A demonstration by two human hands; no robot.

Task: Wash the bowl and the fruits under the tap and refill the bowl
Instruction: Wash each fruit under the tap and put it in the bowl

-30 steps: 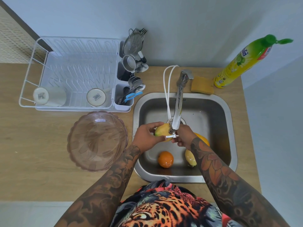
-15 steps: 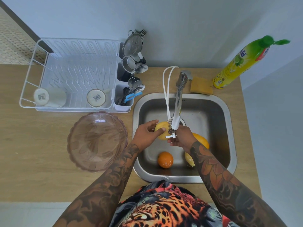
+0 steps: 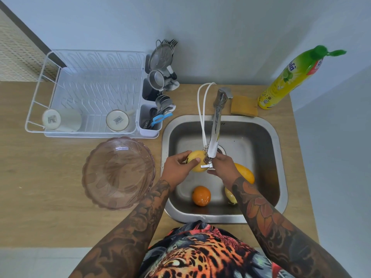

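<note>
1. Head view, the hands: the left hand [image 3: 176, 169] curls its fingers and thumb round a yellow fruit [image 3: 197, 160] under the tap [image 3: 213, 137] spout, above the sink [image 3: 279, 177]. The right hand [image 3: 222, 167] sits at the spout's small lever; its fingers are hidden from here, so I cannot tell whether it grips anything.
2. Head view, the fruits: an orange [image 3: 201, 196], a mango [image 3: 245, 173] and what looks like a second yellow fruit [image 3: 229, 195] lie on the sink floor, apparently awaiting rinsing.
3. Head view, the bowl [image 3: 118, 173]: it rests empty on the counter [image 3: 40, 187], left of the sink.
4. Progress, as I judge it: roughly midway. Fruit washing is under way; the refill has not begun.
</note>
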